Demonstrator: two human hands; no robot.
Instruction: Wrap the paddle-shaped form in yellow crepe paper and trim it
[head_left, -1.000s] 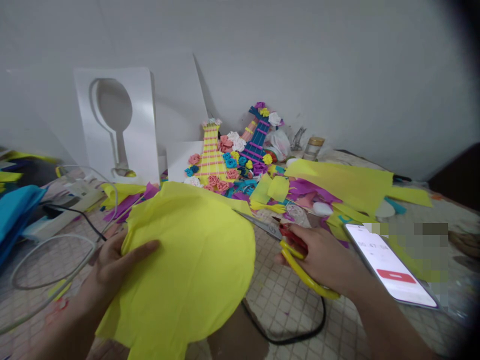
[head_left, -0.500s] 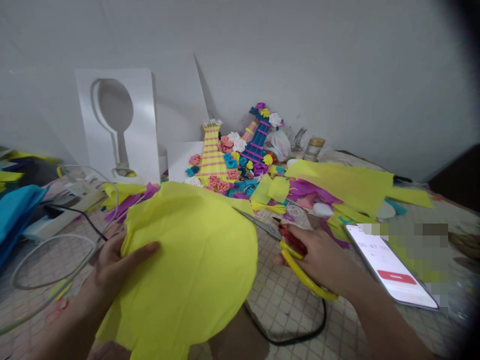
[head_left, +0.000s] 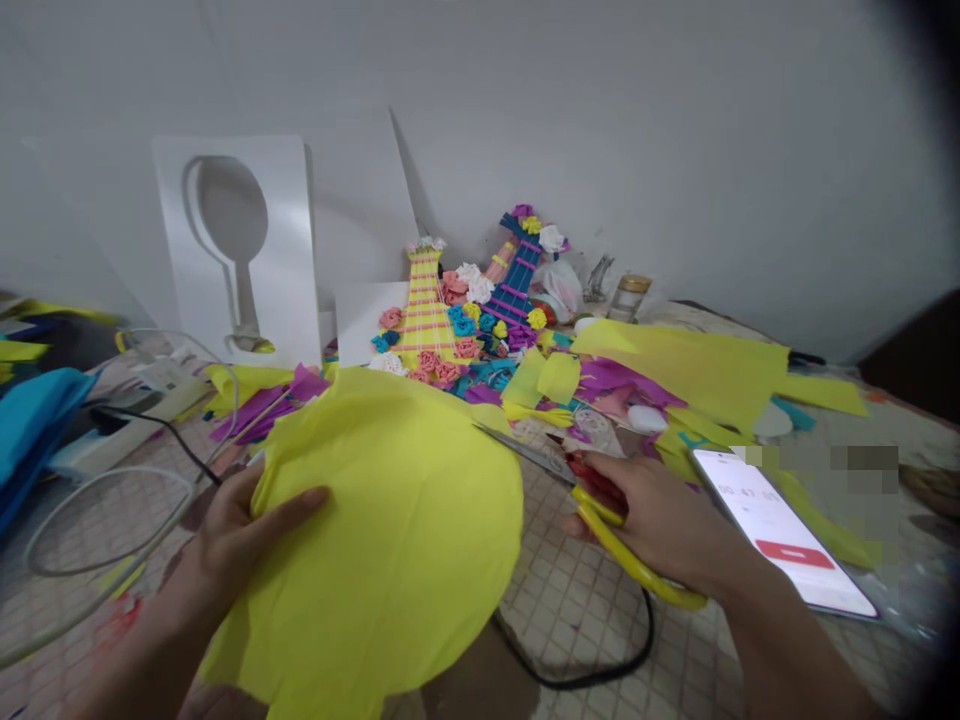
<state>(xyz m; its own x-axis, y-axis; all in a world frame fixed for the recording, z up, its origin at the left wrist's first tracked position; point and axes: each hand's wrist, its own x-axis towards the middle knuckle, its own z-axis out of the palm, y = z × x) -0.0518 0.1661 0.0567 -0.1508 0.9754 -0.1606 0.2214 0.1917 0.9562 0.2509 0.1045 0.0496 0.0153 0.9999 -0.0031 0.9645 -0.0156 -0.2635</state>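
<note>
My left hand (head_left: 251,540) pinches the left side of a large yellow sheet (head_left: 390,530), thumb on its front face and fingers hidden behind. The sheet looks like crepe paper and has a rounded right edge, with a narrow strip running down at the bottom. My right hand (head_left: 645,510) is wrapped around scissors (head_left: 630,560) with yellow and red handles. One blade lies across the front of the sheet near its upper right edge; the blades point to the left. The other blade is partly hidden behind the sheet.
Paper guitar shapes (head_left: 425,310) with paper flowers stand at the back. A white board (head_left: 289,250) with a spoon-shaped cutout leans on the wall. Yellow paper (head_left: 690,370) and purple scraps lie to the right, beside a lit phone (head_left: 787,540). Cables (head_left: 180,490) run along the left.
The yellow sheet and my left hand have shifted slightly right and down. My right hand with the scissors has moved a little to the right and down as well.
</note>
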